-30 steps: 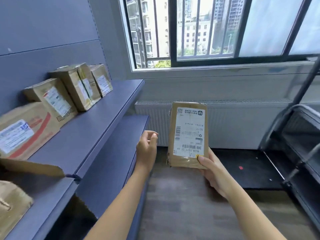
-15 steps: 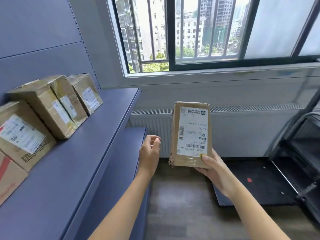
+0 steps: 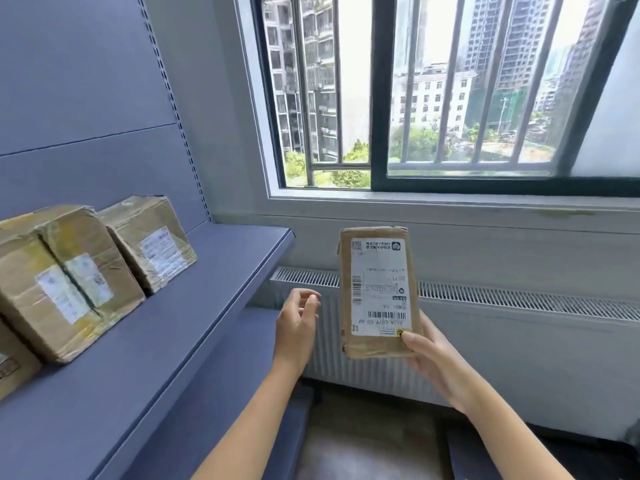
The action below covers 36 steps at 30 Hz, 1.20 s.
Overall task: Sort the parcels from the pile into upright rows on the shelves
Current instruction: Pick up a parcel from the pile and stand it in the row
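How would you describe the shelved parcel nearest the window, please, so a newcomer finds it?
Find the barred window, then the blue shelf below-left. The brown parcel ends the row there, alone in having bare shelf on its window side.

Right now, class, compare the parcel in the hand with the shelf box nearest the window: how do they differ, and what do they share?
The parcel is slim and tall; the end box is blocky. The right hand holds the parcel in the air; the end box sits on the shelf. Both are brown with white labels.
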Motion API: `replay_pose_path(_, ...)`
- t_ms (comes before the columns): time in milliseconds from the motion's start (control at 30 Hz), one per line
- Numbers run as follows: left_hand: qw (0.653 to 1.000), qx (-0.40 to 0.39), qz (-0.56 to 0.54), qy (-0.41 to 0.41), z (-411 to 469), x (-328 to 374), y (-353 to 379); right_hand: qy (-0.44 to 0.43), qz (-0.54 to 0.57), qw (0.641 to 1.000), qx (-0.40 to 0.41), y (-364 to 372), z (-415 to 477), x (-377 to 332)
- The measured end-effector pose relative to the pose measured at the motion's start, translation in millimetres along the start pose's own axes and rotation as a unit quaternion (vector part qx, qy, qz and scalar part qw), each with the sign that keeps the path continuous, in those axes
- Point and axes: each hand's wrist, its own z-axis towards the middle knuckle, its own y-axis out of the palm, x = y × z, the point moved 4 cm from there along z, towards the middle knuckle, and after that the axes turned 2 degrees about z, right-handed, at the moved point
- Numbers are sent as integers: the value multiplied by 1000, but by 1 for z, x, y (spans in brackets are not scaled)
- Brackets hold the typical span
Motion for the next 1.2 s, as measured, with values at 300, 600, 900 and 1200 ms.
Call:
replay_pose_path(300, 997, 71, -6, -42, 102, -17, 20, 13, 0, 996, -87, -38, 134, -3)
replay_pose_path(600, 987, 152, -17, -41, 229, -50, -13, 10, 13, 986, -165, -22, 283, 1)
replay_pose_path(900, 980, 189, -60, -6, 303, -46, -68, 34, -16, 957, -287, -4, 393, -17)
replay_pose_path(1200, 993, -28, 2, -113, 334, -9, -102, 38, -165, 854, -492, 15, 501, -61)
